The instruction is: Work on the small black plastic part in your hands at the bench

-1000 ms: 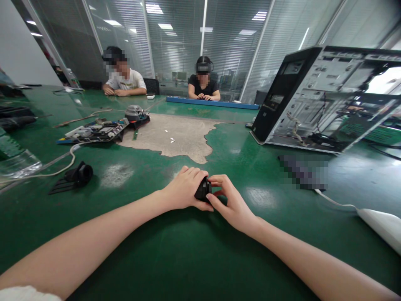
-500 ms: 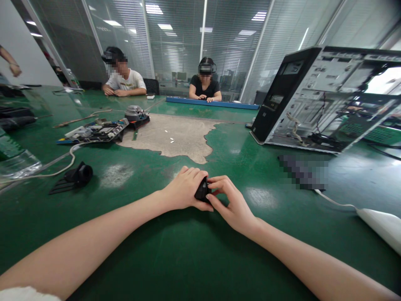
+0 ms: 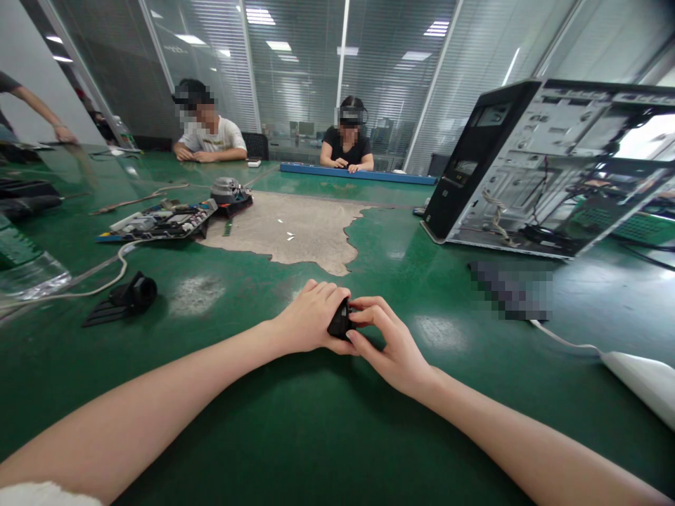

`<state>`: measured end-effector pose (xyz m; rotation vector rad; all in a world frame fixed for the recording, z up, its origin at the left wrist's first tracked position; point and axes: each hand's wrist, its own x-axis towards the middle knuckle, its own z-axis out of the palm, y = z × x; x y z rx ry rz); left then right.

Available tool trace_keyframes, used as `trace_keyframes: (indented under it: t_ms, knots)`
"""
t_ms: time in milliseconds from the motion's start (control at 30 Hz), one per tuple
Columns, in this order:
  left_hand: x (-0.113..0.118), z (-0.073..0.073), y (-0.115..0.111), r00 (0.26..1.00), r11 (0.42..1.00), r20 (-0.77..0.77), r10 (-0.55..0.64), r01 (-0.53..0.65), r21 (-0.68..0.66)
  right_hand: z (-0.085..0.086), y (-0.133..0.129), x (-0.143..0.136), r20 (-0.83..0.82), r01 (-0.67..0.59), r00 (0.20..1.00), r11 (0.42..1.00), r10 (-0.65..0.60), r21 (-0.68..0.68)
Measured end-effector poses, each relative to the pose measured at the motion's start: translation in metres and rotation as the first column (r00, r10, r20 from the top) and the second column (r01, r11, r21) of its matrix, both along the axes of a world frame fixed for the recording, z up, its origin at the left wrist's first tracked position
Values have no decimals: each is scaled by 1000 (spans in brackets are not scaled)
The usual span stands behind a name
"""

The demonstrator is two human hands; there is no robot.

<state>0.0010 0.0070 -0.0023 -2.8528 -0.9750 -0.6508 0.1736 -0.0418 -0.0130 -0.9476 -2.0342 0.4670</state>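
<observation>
Across the green table [image 3: 237, 436], another person's arm [image 3: 39, 105] has reached further in at far left, while my left hand [image 3: 313, 316] keeps its grip around the small black part [image 3: 339, 320] before me, steadying it for my right hand's [image 3: 393, 344] narrow fingertip pinch.

Tabletop [image 3: 295, 436] is smooth, glossy green, with a bare beige patch [image 3: 306, 225] reading matt and rough at its ragged edge. Black piece [image 3: 338, 322] and black bracket [image 3: 129, 299] look like dark plastic; bottle [image 3: 34, 267] is clear, shiny plastic. PC case [image 3: 559, 133] shows pale bare metal inside, front panel [image 3: 474, 154] looks like smooth black plastic.
</observation>
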Motion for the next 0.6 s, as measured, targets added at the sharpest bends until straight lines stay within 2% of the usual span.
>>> trace_keyframes:
  t_ms: [167, 400, 600]
  knots:
    - [1, -1, 0, 1000, 1000, 11, -4, 4, -9, 0, 1, -2, -72, 1, 997, 998, -6, -69]
    - [0, -2, 1, 1000, 1000, 13, -4, 5, -14, -1, 2, -3, -90, -41, 996, 982, 25, -184]
    - [0, 0, 0, 1000, 1000, 13, -3, 4, -23, 0, 1, 0, -71, -6, 997, 998, 1, -65]
